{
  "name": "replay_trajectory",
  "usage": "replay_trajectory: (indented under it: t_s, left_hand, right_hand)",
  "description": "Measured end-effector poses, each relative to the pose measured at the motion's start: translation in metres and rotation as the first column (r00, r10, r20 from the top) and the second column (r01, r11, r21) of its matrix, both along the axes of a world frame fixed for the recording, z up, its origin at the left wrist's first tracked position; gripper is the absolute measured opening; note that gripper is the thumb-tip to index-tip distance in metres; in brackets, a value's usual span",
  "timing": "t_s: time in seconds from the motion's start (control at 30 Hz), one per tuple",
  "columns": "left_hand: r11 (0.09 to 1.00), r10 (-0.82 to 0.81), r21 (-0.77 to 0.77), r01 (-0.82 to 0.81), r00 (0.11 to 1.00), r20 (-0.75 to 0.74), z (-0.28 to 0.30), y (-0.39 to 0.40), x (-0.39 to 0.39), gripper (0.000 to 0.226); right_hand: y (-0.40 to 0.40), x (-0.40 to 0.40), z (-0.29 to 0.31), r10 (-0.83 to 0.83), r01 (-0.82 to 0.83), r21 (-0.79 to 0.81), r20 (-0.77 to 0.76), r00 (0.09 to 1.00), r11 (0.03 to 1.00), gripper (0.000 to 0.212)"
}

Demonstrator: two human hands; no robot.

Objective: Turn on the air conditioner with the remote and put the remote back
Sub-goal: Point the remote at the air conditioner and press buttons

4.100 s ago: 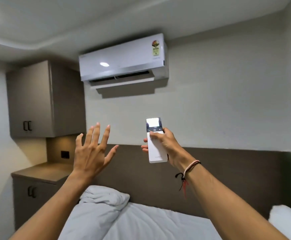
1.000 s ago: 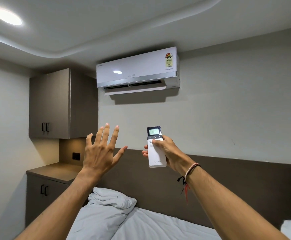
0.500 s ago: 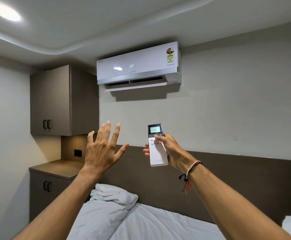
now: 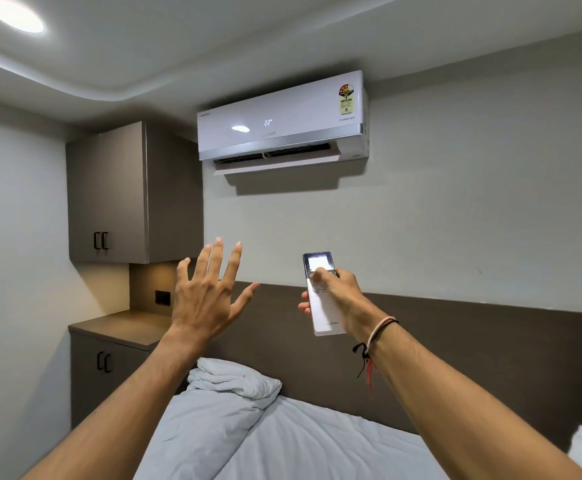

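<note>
Bedroom, seen from head height over a bed (image 4: 282, 441) with white bedding. High on the facing wall, a white air conditioner (image 4: 281, 121), front panel lit with "22", bottom flap tilted open; probably running already. Below it and nearer, right hand (image 4: 338, 292) raised at arm's length, grip clenched around a slim white remote (image 4: 324, 306). Remote upright, screen end up and glowing, aimed toward the unit, likely so the signal reaches it. Thumb (image 4: 319, 273) pressed on the buttons just under the screen, fingers wrapped behind for support. Thread bracelet (image 4: 379, 329) on that wrist.

Left hand (image 4: 206, 296) also raised, apart from the remote, grip released, fingers spread wide, palm facing away, holding nothing; possibly just for balance or feeling for airflow.

At left, a brown wall cabinet (image 4: 109, 192) above a low counter (image 4: 123, 329) beside the bed, wall socket (image 4: 162, 297) between them. Round ceiling light (image 4: 16, 15) at top left. Dark headboard panel (image 4: 473, 358) across the wall behind the bed.

Switching-on step apparently done; putting the remote back not yet begun. No holder or obvious resting spot in view, so return place impossible to tell, perhaps the counter.
</note>
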State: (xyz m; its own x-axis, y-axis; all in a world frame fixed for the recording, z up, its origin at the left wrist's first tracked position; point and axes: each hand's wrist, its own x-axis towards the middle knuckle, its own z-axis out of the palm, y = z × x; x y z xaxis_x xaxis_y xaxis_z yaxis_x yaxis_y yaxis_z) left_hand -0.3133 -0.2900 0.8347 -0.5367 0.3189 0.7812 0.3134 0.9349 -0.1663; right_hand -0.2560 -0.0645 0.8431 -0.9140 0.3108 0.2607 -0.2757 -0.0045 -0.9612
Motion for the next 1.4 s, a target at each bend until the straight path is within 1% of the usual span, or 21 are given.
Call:
replay_trajectory:
  t_s: [0.1,0.27,0.47,0.7,0.87,1.0,1.13,1.2,1.27,1.33,1.4]
  left_hand:
    - [1.000,0.003,-0.002,-0.003,1.000,0.000,-0.0005,-0.0005,-0.0009,0.084]
    - [1.000,-0.003,0.000,0.003,1.000,-0.001,-0.0010,-0.0018,-0.0024,0.084]
    - [1.000,-0.009,0.005,0.009,1.000,0.001,-0.0016,-0.0014,-0.0017,0.084]
    - [1.000,-0.003,0.000,0.003,1.000,0.002,0.0007,-0.0005,-0.0037,0.085]
    - [1.000,-0.008,0.001,0.008,1.000,0.003,0.0003,-0.0004,-0.0038,0.085]
    - [1.000,-0.008,0.002,0.008,1.000,0.004,0.0003,-0.0007,-0.0031,0.085]
    - [1.000,-0.007,0.003,0.007,1.000,-0.003,0.0004,-0.0017,-0.0036,0.083]
    - [1.000,-0.007,0.003,0.007,1.000,-0.008,0.0008,-0.0025,-0.0046,0.083]
    - [1.000,-0.010,0.004,0.010,1.000,-0.012,0.0007,-0.0032,-0.0057,0.083]
    - [1.000,-0.010,0.005,0.010,1.000,-0.019,-0.0002,-0.0029,-0.0064,0.083]
    - [1.000,-0.013,0.008,0.013,1.000,-0.023,-0.0012,-0.0021,-0.0064,0.083]
  right_hand:
    - [-0.0006,-0.0011,-0.0009,-0.008,0.008,0.001,-0.003,1.000,1.000,0.023]
    - [-0.0022,-0.0010,0.0026,-0.006,0.006,-0.009,0.001,1.000,1.000,0.029]
    - [-0.0028,-0.0009,0.0046,-0.010,0.010,0.002,0.011,1.000,1.000,0.030]
    - [-0.0014,-0.0032,0.0041,-0.022,0.021,0.011,0.010,1.000,1.000,0.029]
    - [0.0001,-0.0054,0.0028,-0.026,0.026,0.012,0.015,1.000,1.000,0.023]
    - [0.0017,-0.0064,0.0034,-0.042,0.041,0.012,0.042,0.998,0.999,0.031]
    - [0.0033,-0.0069,0.0040,-0.109,0.102,0.079,0.088,0.990,0.992,0.039]
    - [0.0037,-0.0074,0.0028,-0.134,0.126,0.104,0.071,0.988,0.987,0.057]
    - [0.0028,-0.0076,0.0001,-0.200,0.193,0.180,0.019,0.980,0.965,0.075]
    - [0.0021,-0.0084,-0.0026,-0.287,0.292,0.275,-0.061,0.956,0.916,0.076]
    - [0.0014,-0.0102,-0.0035,-0.370,0.397,0.372,-0.145,0.918,0.839,0.067]
